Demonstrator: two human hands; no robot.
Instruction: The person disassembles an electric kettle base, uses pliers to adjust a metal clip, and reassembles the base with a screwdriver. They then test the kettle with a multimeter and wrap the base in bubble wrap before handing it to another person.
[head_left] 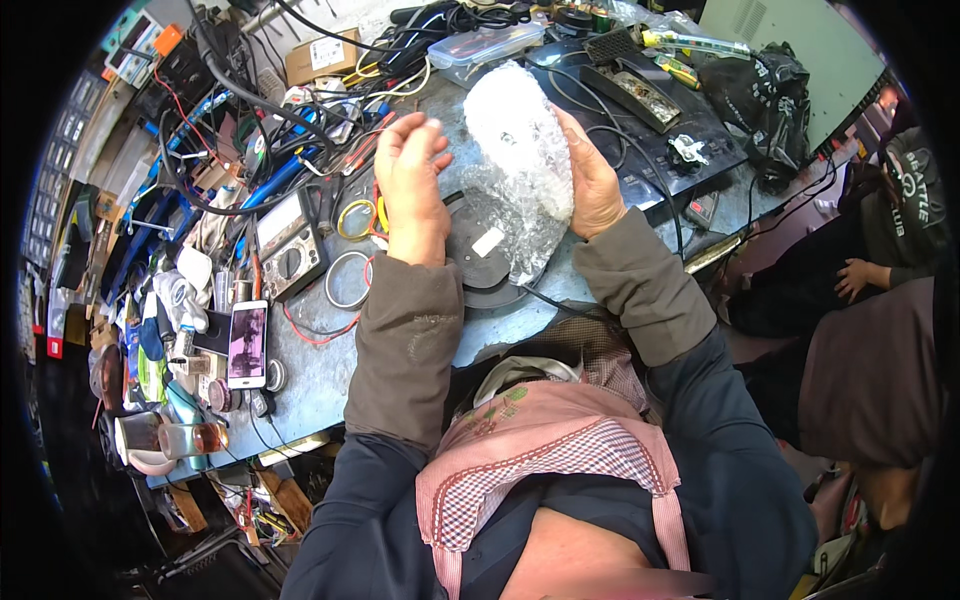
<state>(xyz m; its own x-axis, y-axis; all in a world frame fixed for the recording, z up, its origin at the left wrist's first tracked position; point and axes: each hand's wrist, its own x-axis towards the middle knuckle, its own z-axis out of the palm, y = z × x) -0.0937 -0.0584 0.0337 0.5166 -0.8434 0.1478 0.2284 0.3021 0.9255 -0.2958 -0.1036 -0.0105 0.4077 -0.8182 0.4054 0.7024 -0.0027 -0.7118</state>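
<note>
My right hand (594, 185) grips the right side of a bundle in clear bubble wrap (522, 130); what the wrap holds is hidden. A loose tail of the plastic hangs down over a round black disc-shaped device (470, 262) with a white label, lying on the blue bench. To the left of the bundle, my left hand (412, 190) is raised with its fingers loosely bent and apart. It holds nothing that I can see, and a gap separates it from the wrap.
A multimeter (290, 250), a phone with a lit screen (247, 345) and a glass cup (195, 440) stand on the left. Tangled cables (440, 30) cover the back. A parts tray (632, 97) and black plastic bag (765, 105) lie right. Another person (870, 360) is nearby.
</note>
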